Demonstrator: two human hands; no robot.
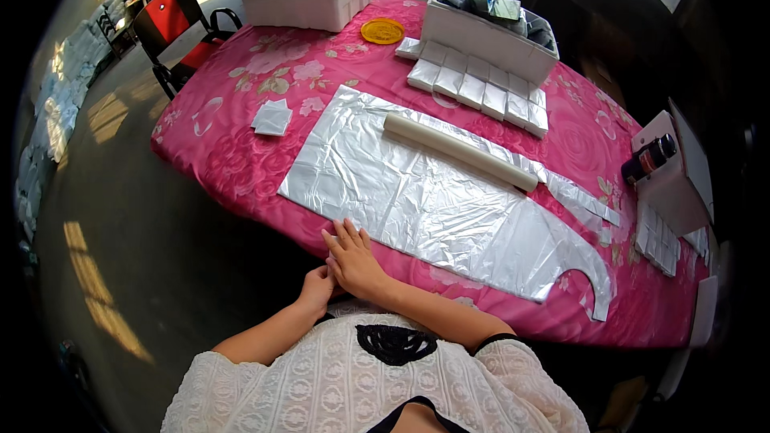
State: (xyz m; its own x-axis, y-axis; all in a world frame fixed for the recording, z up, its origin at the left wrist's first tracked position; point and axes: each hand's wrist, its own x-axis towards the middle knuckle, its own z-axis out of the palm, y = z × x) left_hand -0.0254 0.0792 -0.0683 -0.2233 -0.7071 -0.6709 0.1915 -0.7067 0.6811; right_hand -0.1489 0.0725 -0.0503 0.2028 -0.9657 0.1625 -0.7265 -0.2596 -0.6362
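A stack of thin, shiny white plastic sheets (425, 208), cut in an apron shape with narrow straps, lies spread across the table. On its far part rests a long off-white tube (457, 152). My right hand (355, 263) lies with fingers stretched out at the near left edge of the sheets, fingertips touching them. Just below it, at the table edge, my left hand (317, 289) has its fingers pinched together. What they hold, if anything, is hidden beside the right hand. A small pile of folded white plastic squares (273, 118) sits left of the sheets.
The table has a pink floral cloth (233, 152). Behind the sheets are rows of folded white packets (481, 90) and a filled foam box (481, 32). Foam boxes (305, 0) and a yellow dish (382, 30) stand farther left; a carton (670, 164) and dark jar (648, 158) stand right.
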